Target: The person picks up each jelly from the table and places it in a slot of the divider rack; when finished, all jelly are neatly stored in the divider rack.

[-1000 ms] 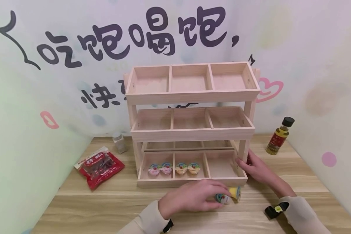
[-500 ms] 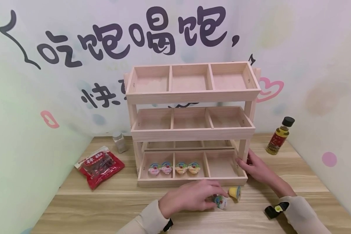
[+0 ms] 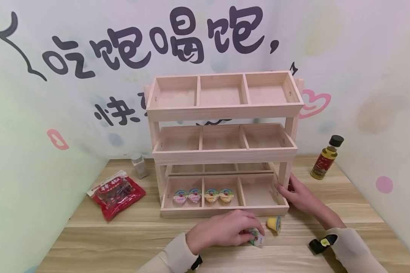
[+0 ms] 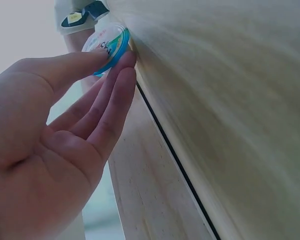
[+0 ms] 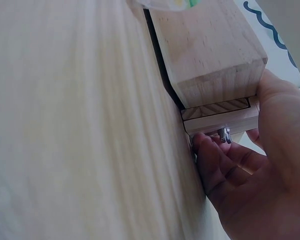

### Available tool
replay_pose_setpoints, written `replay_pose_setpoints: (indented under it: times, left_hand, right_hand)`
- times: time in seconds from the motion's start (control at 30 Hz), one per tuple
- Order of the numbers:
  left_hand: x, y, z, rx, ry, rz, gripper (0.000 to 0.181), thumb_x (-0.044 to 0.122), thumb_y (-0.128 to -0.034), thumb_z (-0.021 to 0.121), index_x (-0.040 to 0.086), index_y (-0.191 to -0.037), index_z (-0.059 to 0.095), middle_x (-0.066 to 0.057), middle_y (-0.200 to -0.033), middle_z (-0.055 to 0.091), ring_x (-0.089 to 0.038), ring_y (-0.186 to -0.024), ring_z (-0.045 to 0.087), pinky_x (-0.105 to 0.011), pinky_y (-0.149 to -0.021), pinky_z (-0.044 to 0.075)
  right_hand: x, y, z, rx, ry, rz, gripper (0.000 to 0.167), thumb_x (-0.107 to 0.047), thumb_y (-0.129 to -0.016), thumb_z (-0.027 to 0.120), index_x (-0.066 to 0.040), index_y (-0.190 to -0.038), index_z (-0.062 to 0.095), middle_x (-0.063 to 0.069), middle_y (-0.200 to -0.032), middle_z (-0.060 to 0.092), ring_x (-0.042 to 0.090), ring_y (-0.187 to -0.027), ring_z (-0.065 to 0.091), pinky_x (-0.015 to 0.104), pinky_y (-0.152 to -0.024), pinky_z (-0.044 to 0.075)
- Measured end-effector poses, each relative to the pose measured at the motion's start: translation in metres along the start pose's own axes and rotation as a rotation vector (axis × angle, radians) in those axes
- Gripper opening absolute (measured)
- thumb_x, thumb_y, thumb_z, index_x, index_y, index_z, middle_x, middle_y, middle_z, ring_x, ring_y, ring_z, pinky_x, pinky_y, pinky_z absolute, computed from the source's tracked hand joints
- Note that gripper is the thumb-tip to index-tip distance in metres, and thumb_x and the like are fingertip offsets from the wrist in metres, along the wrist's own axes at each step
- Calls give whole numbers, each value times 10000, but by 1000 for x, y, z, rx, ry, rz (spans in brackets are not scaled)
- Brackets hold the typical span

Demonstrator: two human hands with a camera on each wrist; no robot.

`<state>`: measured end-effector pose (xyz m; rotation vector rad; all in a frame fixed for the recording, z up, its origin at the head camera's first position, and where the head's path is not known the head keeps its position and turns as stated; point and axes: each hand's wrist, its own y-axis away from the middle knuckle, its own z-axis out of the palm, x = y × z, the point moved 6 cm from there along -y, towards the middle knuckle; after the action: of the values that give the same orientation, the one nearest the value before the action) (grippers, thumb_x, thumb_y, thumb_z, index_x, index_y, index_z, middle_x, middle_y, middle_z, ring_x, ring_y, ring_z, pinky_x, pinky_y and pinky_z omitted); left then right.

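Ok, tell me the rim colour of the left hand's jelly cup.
The jelly cup's rim is blue, clearest in the left wrist view.

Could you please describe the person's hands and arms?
The left hand and right hand are bare; the left sleeve and right sleeve are pale beige. The right wrist device is black with a yellow label; the left wrist device shows only partly, in black.

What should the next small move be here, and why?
Probably raise the pale cup toward the right compartment of the bottom tier: the left hand pinches it just in front of the rack. Two pink cups sit in the left compartment and two orange cups in the middle compartment; no cup shows in the right one.
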<state>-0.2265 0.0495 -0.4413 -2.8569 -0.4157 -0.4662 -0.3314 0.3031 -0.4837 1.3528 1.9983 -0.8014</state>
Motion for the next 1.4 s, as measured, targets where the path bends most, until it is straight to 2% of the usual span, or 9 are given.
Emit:
replay_pose_setpoints:
  times: [0.33, 0.53, 0.63, 0.77, 0.93, 1.03, 1.1, 1.23, 1.4]
  left_hand:
    - [-7, 1, -5, -9, 80, -44, 255, 56, -1084, 617, 148, -1277, 756, 81, -1204, 779, 104, -1028, 614, -46, -923, 472]
    - [-8, 1, -5, 25, 34, -56, 267, 67, -1100, 595, 145, -1285, 771, 60, -1259, 771, 30, -1144, 675, -59, -999, 462]
    - [-9, 1, -4, 25, 37, -77, 248, 203, -1117, 615, 154, -1309, 764, 60, -1280, 759, 36, -1126, 662, -62, -989, 462]
    - [-9, 0, -1, 1, 60, -106, 337, 377, -1092, 663, 159, -1335, 747, 59, -1304, 745, 56, -1130, 636, -63, -974, 463]
    - [-6, 1, 1, -27, 5, -80, 298, 307, -1082, 670, 179, -1338, 752, 27, -1377, 726, -5, -1275, 639, -103, -1079, 452]
    - [-6, 1, 1, -15, -11, -79, 314, 270, -1068, 672, 174, -1360, 738, -1, -1441, 698, -48, -1352, 620, -130, -1135, 436]
    - [-8, 2, 0, 2, 16, -109, 339, 286, -1059, 700, 159, -1372, 724, -1, -1428, 700, -34, -1305, 632, -112, -1092, 452]
    - [-12, 2, -3, 49, 68, -161, 377, 328, -1016, 783, 129, -1331, 728, 38, -1264, 752, 51, -1058, 644, -43, -904, 471]
    - [-12, 2, -5, 77, 79, -168, 322, 298, -981, 829, 121, -1240, 751, 67, -1067, 768, 86, -859, 614, -16, -760, 454]
  right_hand:
    - [-4, -1, -1, 11, 28, 1, 778, -296, -1119, 609, -88, -1722, 163, 304, -1605, 459, 401, -1241, 638, 490, -945, 592]
    - [-4, 0, -1, 9, 21, 1, 777, -287, -1120, 610, -73, -1718, 163, 314, -1599, 460, 411, -1245, 633, 542, -967, 588]
    - [-4, 0, 0, 8, 22, -4, 776, -285, -1120, 609, -70, -1717, 163, 312, -1600, 458, 408, -1245, 632, 536, -966, 588]
    - [-4, 0, -1, 10, 27, -11, 770, -279, -1117, 613, -65, -1712, 174, 309, -1590, 471, 399, -1234, 636, 518, -953, 592]
    - [-3, -1, -1, 8, 25, -8, 773, -282, -1116, 614, -68, -1713, 172, 315, -1593, 467, 411, -1245, 631, 542, -964, 588]
    - [-2, -1, -1, 9, 25, -6, 771, -285, -1117, 613, -68, -1713, 174, 312, -1593, 469, 409, -1249, 630, 531, -961, 588]
    - [-2, -1, -1, 9, 24, -4, 767, -284, -1118, 613, -68, -1712, 178, 307, -1593, 471, 404, -1249, 631, 515, -956, 589]
    - [-1, 0, 0, 7, 20, 0, 769, -289, -1120, 610, -73, -1715, 173, 306, -1591, 472, 405, -1253, 628, 515, -956, 587]
    - [-2, 0, 0, 5, 11, 4, 776, -295, -1123, 602, -83, -1722, 156, 310, -1601, 456, 415, -1258, 618, 551, -969, 581]
